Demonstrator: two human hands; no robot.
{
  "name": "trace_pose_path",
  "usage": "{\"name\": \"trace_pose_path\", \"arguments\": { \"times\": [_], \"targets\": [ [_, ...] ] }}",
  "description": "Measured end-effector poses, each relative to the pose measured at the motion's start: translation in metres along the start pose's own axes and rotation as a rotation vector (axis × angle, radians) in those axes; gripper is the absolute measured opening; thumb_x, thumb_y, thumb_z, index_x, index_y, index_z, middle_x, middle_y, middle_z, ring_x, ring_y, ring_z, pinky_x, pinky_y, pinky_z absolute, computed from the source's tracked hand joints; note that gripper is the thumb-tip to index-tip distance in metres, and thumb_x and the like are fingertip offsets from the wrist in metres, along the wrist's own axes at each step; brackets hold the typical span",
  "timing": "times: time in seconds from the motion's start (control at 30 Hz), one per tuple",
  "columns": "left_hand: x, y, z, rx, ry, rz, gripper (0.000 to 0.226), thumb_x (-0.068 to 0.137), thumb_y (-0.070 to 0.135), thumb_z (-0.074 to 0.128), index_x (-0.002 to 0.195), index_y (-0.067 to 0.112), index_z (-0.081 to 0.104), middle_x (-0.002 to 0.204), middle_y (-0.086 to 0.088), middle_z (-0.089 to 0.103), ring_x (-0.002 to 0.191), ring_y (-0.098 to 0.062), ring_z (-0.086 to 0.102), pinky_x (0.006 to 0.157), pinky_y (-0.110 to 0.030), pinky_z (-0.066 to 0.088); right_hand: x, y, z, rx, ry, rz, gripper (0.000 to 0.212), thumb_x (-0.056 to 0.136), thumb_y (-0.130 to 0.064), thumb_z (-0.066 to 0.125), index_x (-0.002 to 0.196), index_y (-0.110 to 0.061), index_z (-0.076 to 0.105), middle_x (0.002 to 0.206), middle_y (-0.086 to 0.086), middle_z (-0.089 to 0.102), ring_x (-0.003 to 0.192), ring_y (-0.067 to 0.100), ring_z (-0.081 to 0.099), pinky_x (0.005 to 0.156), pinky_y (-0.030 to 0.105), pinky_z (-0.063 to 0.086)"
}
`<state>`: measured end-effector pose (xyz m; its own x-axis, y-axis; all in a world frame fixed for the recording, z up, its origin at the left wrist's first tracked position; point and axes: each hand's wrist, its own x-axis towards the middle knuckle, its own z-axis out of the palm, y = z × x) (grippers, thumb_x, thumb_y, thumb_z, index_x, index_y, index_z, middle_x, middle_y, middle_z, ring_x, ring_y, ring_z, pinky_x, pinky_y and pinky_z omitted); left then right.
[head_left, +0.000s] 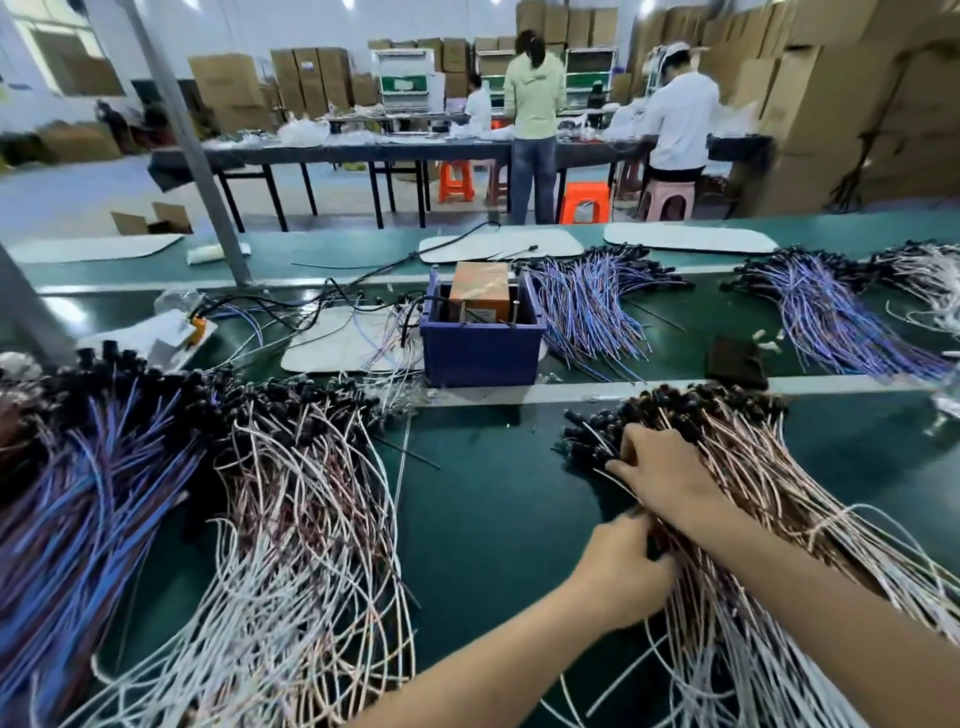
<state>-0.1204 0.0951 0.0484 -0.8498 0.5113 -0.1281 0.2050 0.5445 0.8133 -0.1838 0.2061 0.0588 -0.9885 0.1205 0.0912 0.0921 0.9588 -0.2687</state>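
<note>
Right hand (662, 470): fingers (631, 439) curled on the black plug ends of the near-right bundle (779, 499). Left hand (623, 569): clamped on its wires, probably a few strands; blurred. Bundle lies mostly whole on tabletop (493, 509). Early stage, I judge.

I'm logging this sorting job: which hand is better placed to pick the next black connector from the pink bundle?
Probably the right hand: it lies at the connectors at the bundle's far end, while the left hand grips the wires farther back.

Left hand (623, 566), right hand (662, 470), gripping wire bundle (779, 483)
</note>
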Motion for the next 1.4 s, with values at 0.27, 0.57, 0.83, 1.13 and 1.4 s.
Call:
{"name": "trace_pose_path", "arguments": {
  "times": [0.27, 0.57, 0.83, 1.13, 1.4],
  "targets": [
    [-0.025, -0.038, -0.068, 0.159, 0.014, 0.089, 0.037, 0.094, 0.023, 0.056, 0.131, 0.021, 0.059, 0.133, 0.004, 0.059, 0.121, -0.008, 0.052, 0.098, -0.008, 0.033, -0.006, 0.006, -0.006, -0.161, -0.049, -0.075, 0.024, 0.091, -0.042, 0.059, 0.092, -0.018, 0.06, 0.097, 0.005, 0.066, 0.093, 0.027, 0.063, 0.072, 0.032, 0.047],
    [-0.043, -0.117, -0.204, 1.045, 0.378, -0.329, 0.058, 0.095, 0.049, 0.045, 0.147, 0.028, 0.031, 0.145, 0.0, 0.041, 0.138, -0.024, 0.027, 0.113, -0.044, 0.021, 0.02, -0.082, -0.017, 0.122, -0.246, -0.449, 0.019, 0.09, -0.036, 0.062, 0.077, -0.023, 0.056, 0.064, -0.012, 0.052, 0.069, 0.014, 0.052, 0.064, 0.026, 0.038],
    [-0.023, -0.144, -0.21, 1.118, 0.323, -0.299, 0.028, 0.096, 0.035, 0.048, 0.123, 0.03, 0.051, 0.122, 0.008, 0.052, 0.122, -0.016, 0.043, 0.105, -0.045, 0.021, 0.073, -0.19, 0.075, 0.744, -0.518, -0.319, 0.01, 0.087, -0.014, 0.067, 0.078, -0.013, 0.063, 0.071, 0.012, 0.069, 0.048, 0.021, 0.062, 0.046, 0.027, 0.052],
    [-0.021, -0.149, -0.19, 0.898, 0.628, -0.128, 0.016, 0.069, 0.026, 0.057, 0.081, 0.029, 0.068, 0.085, 0.015, 0.069, 0.083, -0.017, 0.063, 0.085, -0.038, 0.024, 0.08, -0.202, 0.114, 0.948, -0.152, -0.347, 0.014, 0.085, -0.017, 0.07, 0.096, -0.023, 0.065, 0.074, -0.016, 0.063, 0.068, -0.013, 0.057, 0.064, 0.004, 0.039],
    [-0.013, -0.155, -0.185, 0.768, 0.807, -0.051, 0.034, 0.085, 0.039, 0.044, 0.113, 0.022, 0.052, 0.113, 0.005, 0.064, 0.1, -0.013, 0.063, 0.083, -0.035, 0.029, 0.089, -0.195, 0.112, 1.148, -0.133, -0.346, 0.045, 0.083, 0.003, 0.053, 0.086, -0.04, 0.066, 0.063, -0.02, 0.06, 0.059, 0.0, 0.051, 0.06, 0.02, 0.043]
  ]
}}
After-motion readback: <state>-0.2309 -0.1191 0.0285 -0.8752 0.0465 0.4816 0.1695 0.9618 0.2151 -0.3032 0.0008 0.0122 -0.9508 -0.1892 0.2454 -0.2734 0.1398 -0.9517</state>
